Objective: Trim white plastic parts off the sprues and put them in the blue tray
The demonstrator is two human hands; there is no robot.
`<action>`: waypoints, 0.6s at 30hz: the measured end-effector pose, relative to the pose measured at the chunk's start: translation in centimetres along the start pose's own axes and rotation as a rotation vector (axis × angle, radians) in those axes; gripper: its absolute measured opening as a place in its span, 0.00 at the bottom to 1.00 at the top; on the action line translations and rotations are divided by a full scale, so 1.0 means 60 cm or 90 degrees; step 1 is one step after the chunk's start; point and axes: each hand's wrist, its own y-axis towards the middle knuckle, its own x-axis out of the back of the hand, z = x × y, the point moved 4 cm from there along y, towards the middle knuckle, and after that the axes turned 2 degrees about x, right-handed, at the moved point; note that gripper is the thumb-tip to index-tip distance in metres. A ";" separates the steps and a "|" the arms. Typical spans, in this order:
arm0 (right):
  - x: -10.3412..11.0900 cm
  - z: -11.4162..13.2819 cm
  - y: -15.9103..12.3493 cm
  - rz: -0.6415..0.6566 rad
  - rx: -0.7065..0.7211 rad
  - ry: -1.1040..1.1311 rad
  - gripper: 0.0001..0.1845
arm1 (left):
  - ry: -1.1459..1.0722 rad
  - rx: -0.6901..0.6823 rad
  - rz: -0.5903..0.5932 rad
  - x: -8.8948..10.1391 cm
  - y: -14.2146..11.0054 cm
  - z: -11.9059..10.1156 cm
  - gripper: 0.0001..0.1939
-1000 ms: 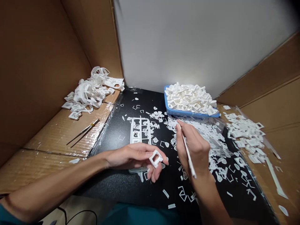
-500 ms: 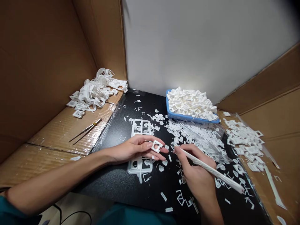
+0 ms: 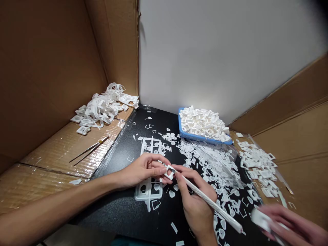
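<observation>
My left hand [image 3: 147, 169] pinches a small white plastic frame [image 3: 169, 172] with a square opening between thumb and fingers. Gripped like a pen in my right hand [image 3: 196, 200] is a long white stick-like tool [image 3: 217, 208], which looks wrapped. Its front end meets the frame's right side, and my right fingertips hide the tip. Beneath my left hand, a white plastic sprue frame [image 3: 138, 196] lies on the black table [image 3: 112, 201], partly covered by the hand.
A blue basket [image 3: 205, 139] heaped with white parts stands at the back. Thin white scraps [image 3: 215, 167] are strewn below it. Cardboard at left bears tweezers [image 3: 89, 150] and a white pile [image 3: 99, 109]; more parts [image 3: 258, 164] lie right. Another person's blurred hand [image 3: 292, 222] holds something white.
My right hand has moved left, bringing the tool from beside the white frame onto it. Another person's hand has come in at the lower right. The view has shifted slightly.
</observation>
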 end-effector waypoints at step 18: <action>0.073 -0.199 0.139 0.084 -0.354 0.252 0.16 | 0.098 -0.128 -0.162 0.024 -0.003 -0.030 0.17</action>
